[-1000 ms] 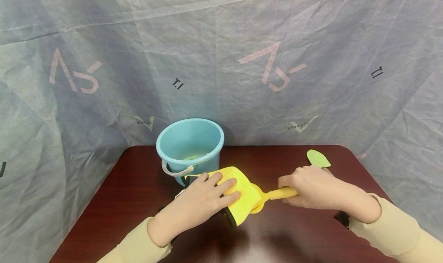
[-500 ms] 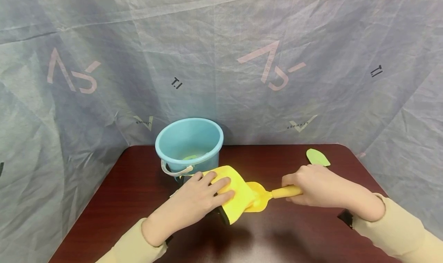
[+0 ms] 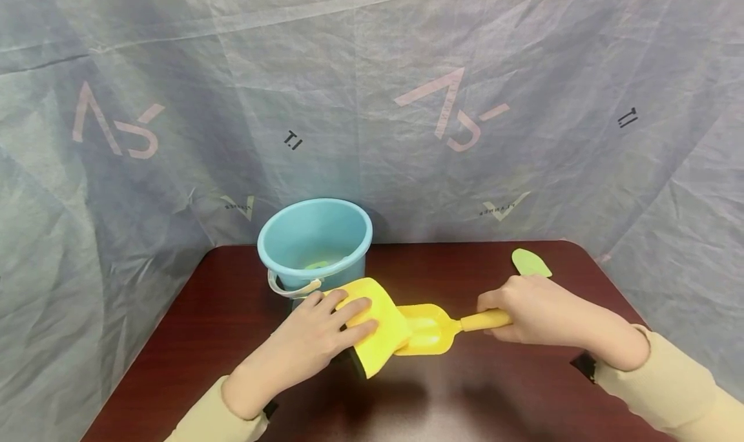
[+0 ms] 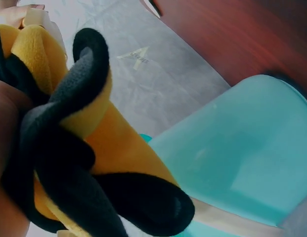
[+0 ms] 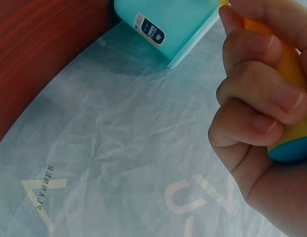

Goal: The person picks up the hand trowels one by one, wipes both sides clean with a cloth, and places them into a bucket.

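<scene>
My right hand (image 3: 526,311) grips the handle of a yellow toy shovel (image 3: 434,332), held roughly level above the table. In the right wrist view, curled fingers (image 5: 257,81) wrap the yellow handle (image 5: 290,64), which ends in a blue cap. My left hand (image 3: 308,332) holds a cloth (image 3: 380,332), yellow on one side and dark grey on the other, folded over the front of the shovel's blade. The left wrist view shows the bunched cloth (image 4: 128,143) in close folds. The blade's tip is hidden under it.
Behind the left hand, a light blue bucket (image 3: 351,275) with a white handle stands on the dark red table (image 3: 447,274). Something green (image 3: 316,265) lies inside it. A flat light green piece (image 3: 530,263) lies at the back right, partly behind the right hand. A grey fabric backdrop (image 3: 360,106) rises behind.
The left hand and cloth have slid left along the shovel, uncovering more of its blade. The right hand has shifted slightly right, still gripping the handle.
</scene>
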Demonstrator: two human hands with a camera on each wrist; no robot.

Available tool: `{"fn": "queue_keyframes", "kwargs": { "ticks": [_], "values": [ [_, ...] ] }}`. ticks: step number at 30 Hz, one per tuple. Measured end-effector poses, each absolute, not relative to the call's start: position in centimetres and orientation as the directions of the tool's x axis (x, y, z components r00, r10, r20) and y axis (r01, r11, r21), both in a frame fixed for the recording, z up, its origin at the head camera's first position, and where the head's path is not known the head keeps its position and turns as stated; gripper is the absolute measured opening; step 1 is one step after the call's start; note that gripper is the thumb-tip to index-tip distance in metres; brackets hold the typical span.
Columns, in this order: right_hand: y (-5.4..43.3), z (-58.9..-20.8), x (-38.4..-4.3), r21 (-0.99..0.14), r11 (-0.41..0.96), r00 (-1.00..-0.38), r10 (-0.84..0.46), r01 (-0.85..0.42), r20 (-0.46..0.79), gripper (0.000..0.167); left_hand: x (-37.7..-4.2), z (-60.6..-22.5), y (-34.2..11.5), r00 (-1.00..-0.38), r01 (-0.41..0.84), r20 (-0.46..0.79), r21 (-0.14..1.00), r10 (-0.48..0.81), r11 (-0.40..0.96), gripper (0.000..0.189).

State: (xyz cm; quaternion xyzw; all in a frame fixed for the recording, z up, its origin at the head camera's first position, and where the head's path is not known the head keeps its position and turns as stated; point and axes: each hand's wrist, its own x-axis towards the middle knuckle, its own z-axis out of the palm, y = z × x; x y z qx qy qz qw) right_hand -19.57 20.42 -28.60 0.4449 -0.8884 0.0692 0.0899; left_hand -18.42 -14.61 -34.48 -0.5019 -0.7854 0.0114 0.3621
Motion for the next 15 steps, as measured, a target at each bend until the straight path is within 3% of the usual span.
{"fn": "queue_keyframes", "kwargs": {
  "ticks": [10,15],
  "values": [
    [20.7,-28.5,-19.6,-0.041,0.609,-0.602,-0.766,-0.792,0.226,0.031,-18.1,-34.7,-16.0,-0.302,0.768,0.539,-0.352,0.786,0.536,0.053],
    [20.9,-28.6,-19.6,-0.025,0.604,-0.590,-0.769,-0.797,0.248,0.033,-18.1,-34.9,-16.3,-0.283,0.796,0.580,-0.302,0.763,0.525,0.050]
  ]
}}
